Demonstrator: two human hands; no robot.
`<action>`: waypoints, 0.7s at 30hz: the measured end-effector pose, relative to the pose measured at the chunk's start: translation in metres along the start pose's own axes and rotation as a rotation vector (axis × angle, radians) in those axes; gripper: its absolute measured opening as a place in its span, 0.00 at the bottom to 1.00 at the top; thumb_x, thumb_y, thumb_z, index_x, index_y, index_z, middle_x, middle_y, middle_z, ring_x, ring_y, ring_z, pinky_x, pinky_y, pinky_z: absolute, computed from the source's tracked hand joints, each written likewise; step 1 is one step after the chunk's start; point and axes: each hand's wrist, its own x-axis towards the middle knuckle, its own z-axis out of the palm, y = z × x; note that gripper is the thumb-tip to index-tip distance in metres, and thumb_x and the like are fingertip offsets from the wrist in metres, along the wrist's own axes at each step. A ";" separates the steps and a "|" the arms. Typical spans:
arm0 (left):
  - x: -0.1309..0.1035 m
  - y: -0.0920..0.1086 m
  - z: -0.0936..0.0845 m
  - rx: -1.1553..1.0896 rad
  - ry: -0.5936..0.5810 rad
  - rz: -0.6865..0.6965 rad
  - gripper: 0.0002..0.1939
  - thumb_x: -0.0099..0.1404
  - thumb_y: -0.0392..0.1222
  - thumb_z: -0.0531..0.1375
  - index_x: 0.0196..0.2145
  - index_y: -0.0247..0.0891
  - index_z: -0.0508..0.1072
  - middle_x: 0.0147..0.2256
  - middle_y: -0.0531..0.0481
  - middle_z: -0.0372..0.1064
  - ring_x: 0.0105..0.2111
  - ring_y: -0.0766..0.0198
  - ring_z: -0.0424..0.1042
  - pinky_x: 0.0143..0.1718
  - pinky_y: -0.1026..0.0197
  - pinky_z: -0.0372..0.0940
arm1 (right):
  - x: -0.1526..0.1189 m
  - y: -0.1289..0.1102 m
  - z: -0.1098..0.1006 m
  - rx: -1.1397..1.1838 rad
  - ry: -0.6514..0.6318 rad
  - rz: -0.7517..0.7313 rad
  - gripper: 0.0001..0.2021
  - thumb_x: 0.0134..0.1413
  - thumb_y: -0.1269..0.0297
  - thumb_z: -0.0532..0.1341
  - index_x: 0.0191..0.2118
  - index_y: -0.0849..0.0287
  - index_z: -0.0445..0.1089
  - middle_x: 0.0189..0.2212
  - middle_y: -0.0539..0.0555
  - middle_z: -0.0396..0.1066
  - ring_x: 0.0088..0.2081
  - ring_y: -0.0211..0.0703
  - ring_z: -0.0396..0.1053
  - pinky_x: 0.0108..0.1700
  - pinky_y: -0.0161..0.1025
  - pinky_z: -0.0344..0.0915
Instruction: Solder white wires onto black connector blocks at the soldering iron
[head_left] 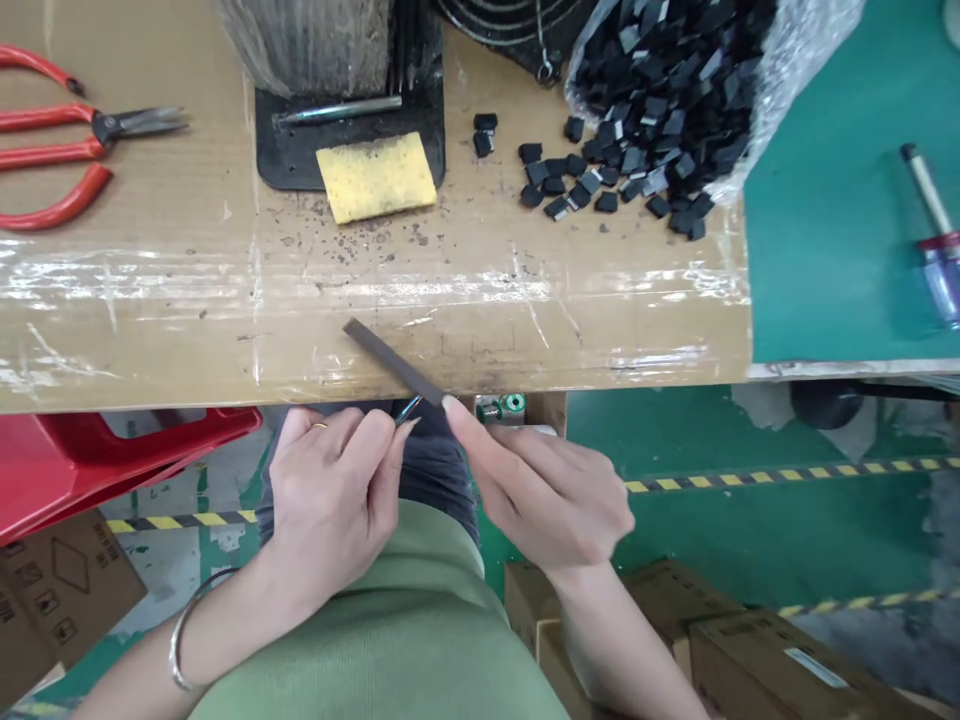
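1. Through the head camera I see both hands apart, low in front of the desk (450, 300), just off its front edge.
2. My right hand (555, 490) is clamped on a flat file (390, 360), index finger laid along it; the file slants up and to the left, its far end reaching over the desk's front edge.
3. My left hand (330, 490) is closed around a slim metal rod (409, 408), only its shiny end showing beside the fingers. That end is right by the file; I cannot tell whether they touch.
4. Well back from the front edge, a yellow sponge (379, 178) overlaps the front rim of a black tray (285, 160), and another metal rod lies behind it on that tray.
5. Farther left, I have red-handled scissors (103, 130), blades pointing right.
6. Small black connectors (536, 172) spill from a bubble-wrap bag (802, 90) near the cardboard cover's right edge.
7. Beyond that edge, a screwdriver (943, 265) lies on the desk's green surface.
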 end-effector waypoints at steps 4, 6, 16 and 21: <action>-0.003 0.000 0.004 0.014 -0.009 0.012 0.19 0.72 0.30 0.58 0.26 0.41 0.54 0.22 0.59 0.50 0.21 0.65 0.49 0.30 0.57 0.50 | 0.006 0.001 0.009 0.016 -0.010 0.018 0.23 0.64 0.81 0.61 0.62 0.59 0.74 0.24 0.47 0.75 0.24 0.33 0.66 0.32 0.34 0.62; -0.004 0.002 0.006 -0.058 -0.026 -0.018 0.19 0.72 0.29 0.57 0.27 0.42 0.54 0.22 0.59 0.51 0.22 0.65 0.52 0.29 0.59 0.52 | 0.002 0.002 0.008 0.027 -0.009 0.023 0.25 0.63 0.82 0.62 0.63 0.59 0.74 0.25 0.47 0.75 0.24 0.33 0.66 0.32 0.34 0.62; -0.001 0.009 -0.001 -0.412 -0.214 -0.264 0.17 0.78 0.33 0.47 0.29 0.42 0.57 0.23 0.59 0.54 0.20 0.68 0.57 0.23 0.63 0.54 | 0.001 0.001 0.006 0.015 0.005 0.003 0.29 0.63 0.81 0.61 0.67 0.58 0.69 0.25 0.47 0.75 0.24 0.33 0.67 0.33 0.34 0.63; -0.003 0.007 -0.002 -0.314 -0.063 -0.218 0.13 0.74 0.29 0.52 0.31 0.41 0.59 0.22 0.61 0.52 0.19 0.71 0.52 0.23 0.65 0.51 | -0.013 -0.001 -0.008 0.043 -0.071 0.003 0.30 0.63 0.80 0.61 0.68 0.57 0.68 0.26 0.47 0.75 0.25 0.33 0.68 0.32 0.34 0.63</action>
